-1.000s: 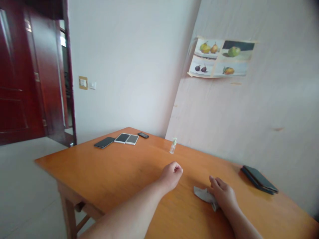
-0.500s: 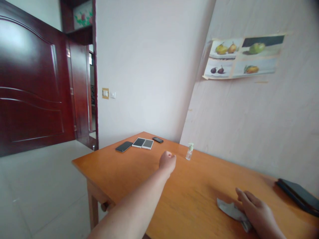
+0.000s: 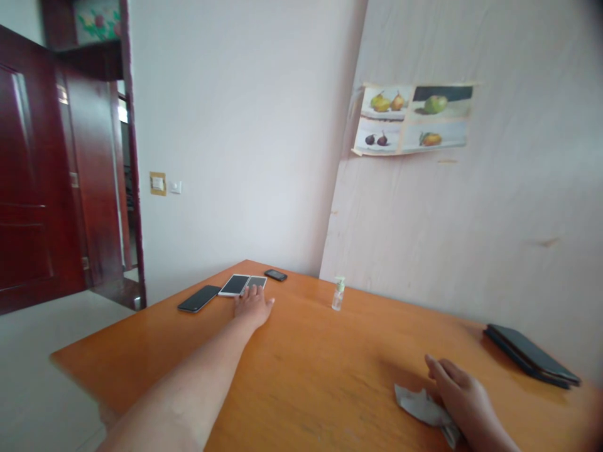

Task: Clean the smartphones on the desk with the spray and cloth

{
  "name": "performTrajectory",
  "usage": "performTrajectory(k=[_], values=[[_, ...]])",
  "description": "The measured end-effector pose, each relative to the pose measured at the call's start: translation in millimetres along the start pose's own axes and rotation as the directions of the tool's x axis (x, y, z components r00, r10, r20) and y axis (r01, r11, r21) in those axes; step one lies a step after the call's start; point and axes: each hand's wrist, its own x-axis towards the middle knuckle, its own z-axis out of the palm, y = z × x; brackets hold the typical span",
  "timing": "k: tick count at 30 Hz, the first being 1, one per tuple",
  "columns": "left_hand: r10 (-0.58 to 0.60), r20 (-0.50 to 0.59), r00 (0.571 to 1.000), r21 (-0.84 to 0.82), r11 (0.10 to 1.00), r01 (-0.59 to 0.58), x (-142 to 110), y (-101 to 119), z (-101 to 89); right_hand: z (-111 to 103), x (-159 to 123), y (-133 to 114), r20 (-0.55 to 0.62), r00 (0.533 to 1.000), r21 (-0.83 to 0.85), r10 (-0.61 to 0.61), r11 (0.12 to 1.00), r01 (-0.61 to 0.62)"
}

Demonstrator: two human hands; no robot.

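My left hand [image 3: 253,307] reaches over the table with its fingers spread. Its fingertips lie over the near part of a white phone [image 3: 257,282], and I cannot make out whether they press on it. Against that phone's left side lies a larger white phone [image 3: 235,285] with a dark screen. A black phone [image 3: 198,299] rests to the left, and a small dark phone [image 3: 276,275] lies behind. At the lower right my right hand [image 3: 464,392] is closed, holding a crumpled grey cloth [image 3: 421,405] that spreads out from beneath it onto the table.
A small clear pump bottle [image 3: 338,295] stands upright near the back of the wooden table [image 3: 301,358]. Black flat cases [image 3: 532,355] lie stacked at the right. Fruit pictures [image 3: 414,119] hang on a board leaning behind the table; a dark red door [image 3: 28,176] is at left.
My left hand has moved left and forward from beside the bottle to the white phone, and its curled fingers have opened out. The view has swung right. My right hand stays with the cloth.
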Motion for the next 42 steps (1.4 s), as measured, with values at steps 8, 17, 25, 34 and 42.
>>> performTrajectory(k=[8, 17, 25, 34, 42], values=[[0.134, 0.012, 0.991, 0.124, 0.983, -0.135, -18, 11, 2.4, 1, 5, 4, 0.007, 0.999, -0.058, 0.049, 0.997, -0.049], [0.373, 0.001, 0.928, 0.156, 0.916, -0.368, -96, 39, -20.2, 0, 2, -5, -0.013, 1.000, -0.025, 0.025, 0.999, -0.025], [0.397, 0.028, 0.917, -0.045, 0.917, -0.395, -143, 67, -34.8, 2, 5, -6, -0.024, 1.000, 0.015, 0.002, 1.000, -0.002], [0.334, 0.132, 0.933, -0.169, 0.935, -0.311, -146, 95, -11.4, -1, 3, -12, -0.024, 1.000, 0.014, -0.013, 1.000, 0.014], [0.532, 0.177, 0.828, -0.244, 0.839, -0.487, -172, 131, -10.4, 0, 3, -14, -0.031, 0.999, 0.017, -0.008, 1.000, 0.009]])
